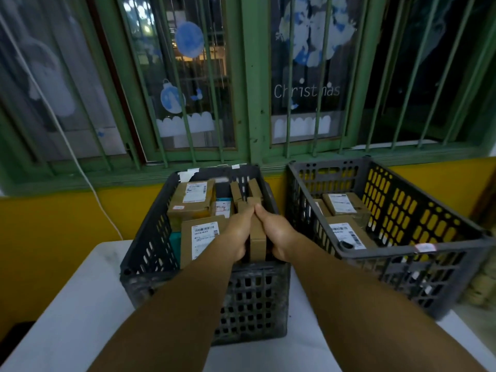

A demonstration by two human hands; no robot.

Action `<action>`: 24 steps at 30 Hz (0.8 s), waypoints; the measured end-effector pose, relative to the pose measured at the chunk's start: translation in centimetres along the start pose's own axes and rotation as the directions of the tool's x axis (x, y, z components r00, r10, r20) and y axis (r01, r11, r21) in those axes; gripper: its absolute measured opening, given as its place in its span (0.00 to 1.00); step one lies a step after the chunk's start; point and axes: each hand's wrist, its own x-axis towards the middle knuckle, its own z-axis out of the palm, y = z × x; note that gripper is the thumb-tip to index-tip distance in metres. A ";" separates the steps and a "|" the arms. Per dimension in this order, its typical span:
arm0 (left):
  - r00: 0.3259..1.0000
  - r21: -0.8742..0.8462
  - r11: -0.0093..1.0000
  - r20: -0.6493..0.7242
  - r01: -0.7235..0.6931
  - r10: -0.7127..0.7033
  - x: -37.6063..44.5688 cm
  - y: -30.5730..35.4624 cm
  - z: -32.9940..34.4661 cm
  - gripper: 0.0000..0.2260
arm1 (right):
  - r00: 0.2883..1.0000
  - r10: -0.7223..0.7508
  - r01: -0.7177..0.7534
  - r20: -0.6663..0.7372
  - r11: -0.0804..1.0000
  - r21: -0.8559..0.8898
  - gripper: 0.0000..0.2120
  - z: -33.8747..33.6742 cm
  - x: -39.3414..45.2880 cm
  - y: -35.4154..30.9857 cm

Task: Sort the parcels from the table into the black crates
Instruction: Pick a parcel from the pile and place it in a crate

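I see my left grip [237,232] and right grip [277,232] both grasping a thin brown parcel [257,244] standing on its edge inside the left black crate [150,237] on the white bench [80,318]. The right crate [429,253] sits just beside it.

green barred window [252,76] | Christmas decals [306,90] | yellow wall [53,224] | white cable [67,146]

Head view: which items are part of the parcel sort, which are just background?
Job: left crate, right crate, narrow parcel held by left hand and right hand, labelled parcels, table.
Background: window stickers, white cable.
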 end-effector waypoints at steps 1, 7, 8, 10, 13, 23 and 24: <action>1.000 0.012 1.000 -0.008 0.013 -0.013 0.5 -0.2 -0.3 0.18 | 0.999 0.020 -0.021 -0.025 0.999 -0.026 0.21 0.2 0.4 0.0; 0.993 0.047 0.994 -0.064 0.101 -0.098 3.7 -1.0 -1.7 0.14 | 0.982 0.144 -0.160 -0.119 0.977 -0.142 0.14 1.8 2.9 0.9; 0.994 0.115 0.989 -0.068 0.093 -0.085 4.1 -1.3 -2.0 0.15 | 0.981 0.150 -0.173 -0.123 0.963 -0.207 0.14 1.9 3.4 1.4; 0.994 0.294 0.954 -0.104 0.054 -0.024 5.3 -1.8 -2.5 0.13 | 0.980 0.152 -0.190 -0.128 0.902 -0.387 0.16 2.3 4.7 2.0; 0.994 0.513 0.857 -0.105 0.055 -0.002 6.0 -2.1 -2.7 0.11 | 0.980 0.145 -0.198 -0.136 0.768 -0.609 0.17 2.5 5.7 2.3; 0.974 0.597 0.798 -0.120 -0.085 0.194 7.2 -1.2 -4.8 0.09 | 0.972 0.111 -0.194 -0.208 0.880 -0.434 0.18 2.5 7.0 2.6; 0.965 0.562 0.821 -0.145 -0.102 0.219 7.0 -0.6 -4.7 0.09 | 0.975 0.080 -0.151 -0.209 0.924 -0.350 0.18 2.4 6.7 2.2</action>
